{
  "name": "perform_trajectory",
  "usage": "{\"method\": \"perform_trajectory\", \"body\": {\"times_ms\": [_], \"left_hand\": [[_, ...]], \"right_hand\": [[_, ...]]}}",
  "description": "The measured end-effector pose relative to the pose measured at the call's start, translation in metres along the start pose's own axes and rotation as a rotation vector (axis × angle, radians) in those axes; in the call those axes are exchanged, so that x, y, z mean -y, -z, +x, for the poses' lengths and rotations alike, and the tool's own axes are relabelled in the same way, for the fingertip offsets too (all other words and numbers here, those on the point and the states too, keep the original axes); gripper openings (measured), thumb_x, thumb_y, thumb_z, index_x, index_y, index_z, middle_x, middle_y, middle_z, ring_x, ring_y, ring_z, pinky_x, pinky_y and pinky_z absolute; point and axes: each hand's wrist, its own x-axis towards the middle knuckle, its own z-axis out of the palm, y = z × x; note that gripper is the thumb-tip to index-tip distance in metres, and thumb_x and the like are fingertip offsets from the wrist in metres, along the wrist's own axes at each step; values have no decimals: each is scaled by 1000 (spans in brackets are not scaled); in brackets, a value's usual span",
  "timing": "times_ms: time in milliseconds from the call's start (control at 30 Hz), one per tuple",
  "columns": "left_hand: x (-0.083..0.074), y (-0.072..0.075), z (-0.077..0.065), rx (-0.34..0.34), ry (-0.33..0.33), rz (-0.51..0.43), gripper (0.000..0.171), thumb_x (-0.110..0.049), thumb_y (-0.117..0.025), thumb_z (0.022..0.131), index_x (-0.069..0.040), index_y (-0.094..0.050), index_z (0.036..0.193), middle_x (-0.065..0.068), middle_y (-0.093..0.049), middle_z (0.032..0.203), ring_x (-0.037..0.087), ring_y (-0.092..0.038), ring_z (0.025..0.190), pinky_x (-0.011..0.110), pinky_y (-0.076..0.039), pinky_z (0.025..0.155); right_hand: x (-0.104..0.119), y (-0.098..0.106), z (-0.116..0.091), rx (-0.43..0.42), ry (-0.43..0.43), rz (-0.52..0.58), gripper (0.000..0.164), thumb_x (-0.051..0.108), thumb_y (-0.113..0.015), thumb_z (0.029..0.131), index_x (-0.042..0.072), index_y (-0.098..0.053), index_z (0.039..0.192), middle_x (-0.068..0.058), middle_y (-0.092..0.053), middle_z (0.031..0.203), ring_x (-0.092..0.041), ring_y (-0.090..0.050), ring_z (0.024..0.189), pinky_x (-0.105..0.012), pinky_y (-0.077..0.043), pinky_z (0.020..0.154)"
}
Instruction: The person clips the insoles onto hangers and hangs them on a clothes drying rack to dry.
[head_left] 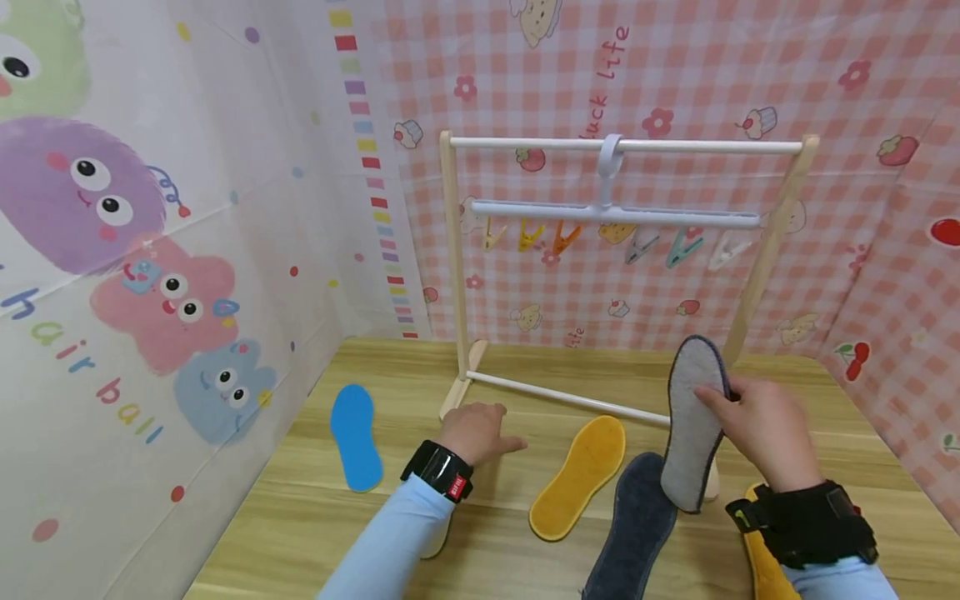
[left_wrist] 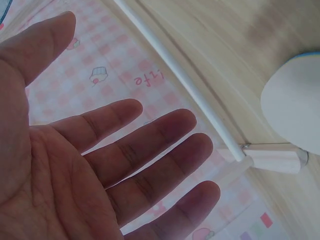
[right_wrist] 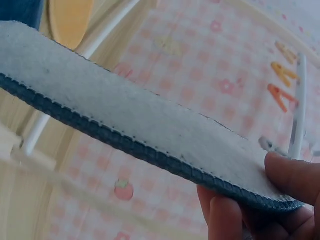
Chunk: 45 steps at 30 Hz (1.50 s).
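My right hand [head_left: 772, 425] pinches a grey insole [head_left: 693, 425] with a dark blue stitched edge, thumb on its pale face and fingers behind. The insole is raised and tilted upright, its lower end overlapping a dark blue insole [head_left: 633, 525] on the table. In the right wrist view the held insole [right_wrist: 115, 110] stretches away from the thumb. My left hand [head_left: 476, 433] is held out with fingers extended and nothing in it; its bare palm [left_wrist: 55, 185] shows in the left wrist view. A yellow insole [head_left: 577, 479] lies between the two hands.
Behind the hands stands a wooden rack [head_left: 453, 258] with a lavender hanger [head_left: 675, 218] on its top bar. Several clips, one a teal clip [head_left: 684, 247], hang below it. A blue insole [head_left: 356, 437] lies left; another yellow insole [head_left: 765, 558] is partly under the right wrist.
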Motion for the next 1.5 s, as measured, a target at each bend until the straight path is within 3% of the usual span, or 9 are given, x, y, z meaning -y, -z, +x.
{"method": "perform_trajectory", "body": {"times_ms": [200,367,633,833,1000,1300,1500], "left_hand": [[2,7,6,-17,-1,-24,66,-63,-68,84,-10,-69,123,9,-73,103,24,-69,85,41,-54,67],[8,15,13,-34,-21,-67,63,-59,-66,87,-11,-67,127,9,-71,113,28,-68,97,43,-55,77],[20,41,31,-41,-22,-129,66,-55,-64,91,-5,-59,135,14,-67,121,31,-66,104,45,-53,83],[28,61,47,-53,-20,-192,72,-52,-62,94,-1,-49,142,18,-57,137,35,-56,123,47,-45,100],[33,79,60,-105,-6,-206,71,-53,-61,94,-4,-48,144,17,-58,137,36,-57,121,49,-46,98],[42,114,88,-135,13,-326,76,-57,-56,95,-7,-42,150,15,-53,143,33,-56,123,47,-45,100],[46,129,98,-141,21,-336,76,-56,-56,95,-5,-40,150,16,-55,141,33,-55,124,47,-44,100]], "right_hand": [[18,-15,-5,-30,-12,70,38,30,-57,102,4,-57,73,-5,-51,64,-21,-46,58,-34,-34,53],[30,-25,-7,-29,-6,94,36,27,-53,104,-1,-63,83,-9,-57,69,-24,-50,61,-34,-37,54],[48,-35,-10,9,-25,108,38,29,-53,104,0,-62,82,-9,-50,69,-24,-46,60,-34,-35,53],[60,-39,-12,9,-1,115,35,25,-54,103,-1,-64,82,-8,-50,65,-22,-48,57,-33,-38,53],[63,-42,-13,-27,31,117,34,23,-57,102,1,-62,76,-5,-49,59,-21,-47,54,-33,-37,52],[67,-47,-13,-1,27,115,30,24,-58,101,-1,-66,87,-6,-56,65,-22,-49,58,-34,-40,54],[70,-51,-14,0,49,138,30,23,-59,101,3,-62,78,-3,-47,60,-20,-45,55,-33,-35,53]]}}
